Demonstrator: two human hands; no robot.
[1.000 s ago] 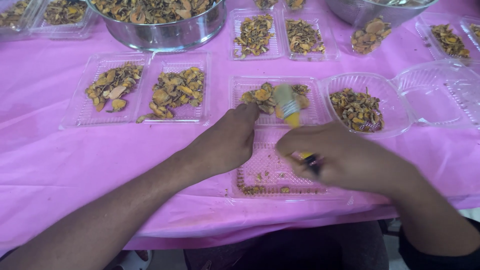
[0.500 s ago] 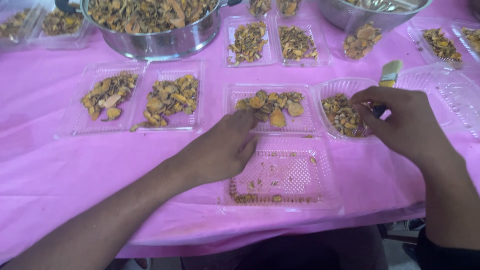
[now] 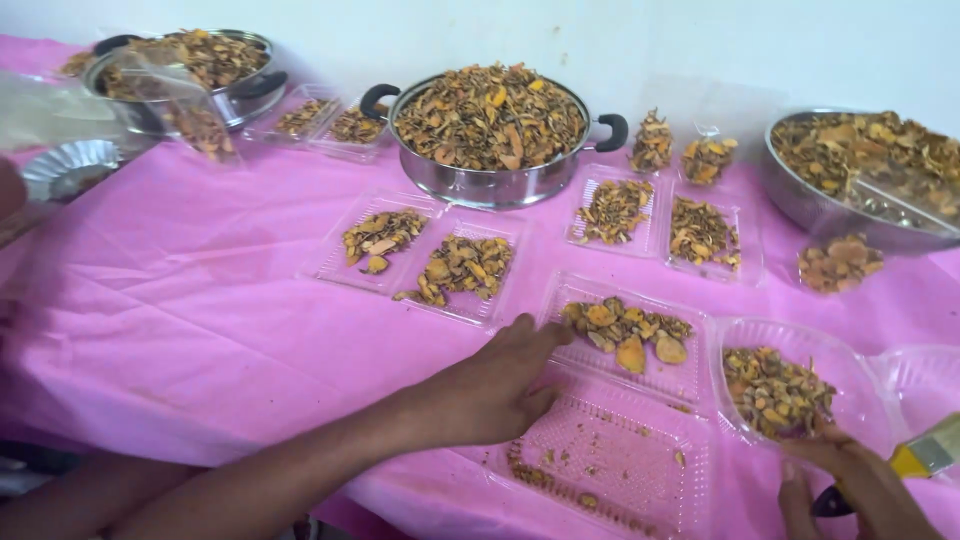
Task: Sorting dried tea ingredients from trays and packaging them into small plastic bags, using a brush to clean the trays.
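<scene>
Pink cloth covers the tabletop (image 3: 200, 330), and on it the work of filling clear plastic trays with dried yellow-brown pieces looks to be about half done. At least 4 small trays farther back already carry their portion, the tray with big slices (image 3: 625, 335) in front of them is partly filled, and the round clear container (image 3: 790, 390) holds a heap too. The nearest tray, the open clear tray (image 3: 610, 465), has only crumbs on its floor, so I judge this one is left to fill. Much stock remains in the steel pot (image 3: 490, 135), in the second pot (image 3: 190, 75) at the far left and in the steel bowl (image 3: 870, 170) at the right. The left hand (image 3: 490, 395) lies flat with loose fingers on the edge between the 2 near trays, its grip holding nothing. The right hand (image 3: 850, 485), low at the frame corner, closes its grip on a brush with yellow ferrule (image 3: 925, 455), just below the round container and touching its rim.
</scene>
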